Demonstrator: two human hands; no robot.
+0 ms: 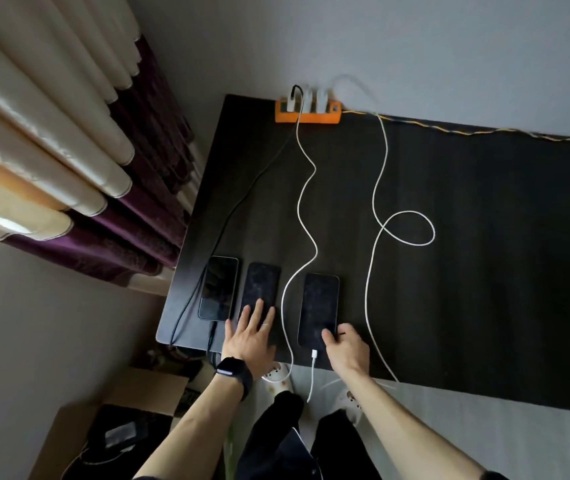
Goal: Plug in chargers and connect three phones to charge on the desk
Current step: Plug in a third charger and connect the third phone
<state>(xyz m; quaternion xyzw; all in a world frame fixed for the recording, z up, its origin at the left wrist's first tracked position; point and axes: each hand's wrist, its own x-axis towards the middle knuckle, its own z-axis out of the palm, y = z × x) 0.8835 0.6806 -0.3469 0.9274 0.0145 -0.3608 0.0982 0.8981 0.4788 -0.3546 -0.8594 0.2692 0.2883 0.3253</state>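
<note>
Three dark phones lie side by side near the front edge of the black desk point(449, 237). The left phone point(219, 285) has a black cable point(242, 202) in its bottom end. My left hand point(250, 336) rests flat with straight fingers on the middle phone point(261, 289). My right hand point(345, 344) grips the lower right corner of the right phone point(320, 306), thumb on the screen. A white cable plug point(314, 355) sits at that phone's bottom end. An orange power strip point(307, 112) at the desk's back holds three chargers.
A second white cable point(377, 202) loops across the desk and hangs over the front edge. Curtains point(68, 150) hang at the left. An open cardboard box point(110, 438) stands on the floor below the desk's left corner.
</note>
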